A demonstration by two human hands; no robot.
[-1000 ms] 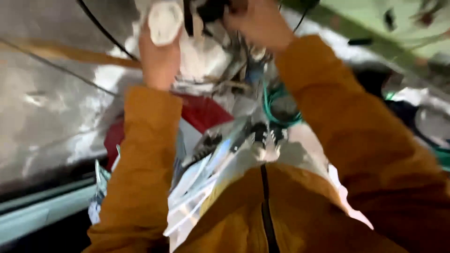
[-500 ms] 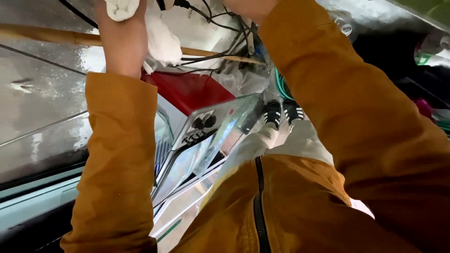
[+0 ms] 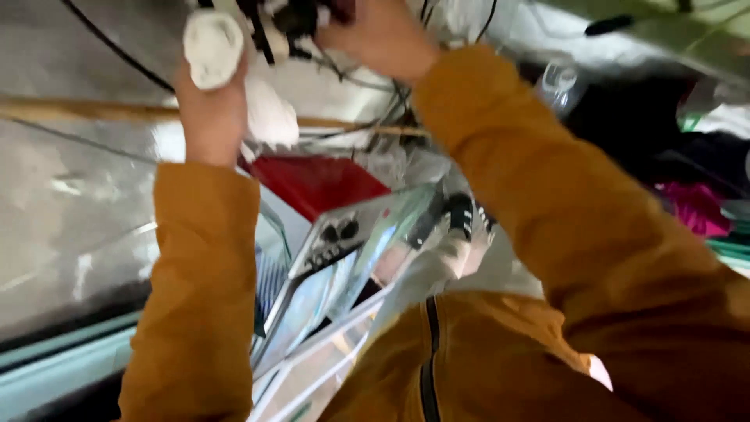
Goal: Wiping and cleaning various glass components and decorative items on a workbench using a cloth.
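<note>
My left hand (image 3: pixel 209 109) is raised at the top left and is closed around a white cloth (image 3: pixel 212 45) that bulges above the fingers. At the top centre, my right hand (image 3: pixel 379 39) grips a small black object (image 3: pixel 295 17) from which dark cables (image 3: pixel 367 82) hang. Both arms wear mustard-orange sleeves. More white fabric (image 3: pixel 269 117) hangs just below the left hand. The fingertips of both hands are partly cut off by the frame's top edge.
A red flat item (image 3: pixel 316 181) lies below the hands. A silver device with dark knobs (image 3: pixel 340 230) sits among clear plastic bags (image 3: pixel 391 258). A wooden stick (image 3: pixel 94 111) runs across the left. A clear bottle (image 3: pixel 558 78) and pink fabric (image 3: pixel 695 207) are at the right.
The view has shifted so both hands sit lower in frame than half a second ago. The left hand still holds the white cloth; the right hand stays on the black object.
</note>
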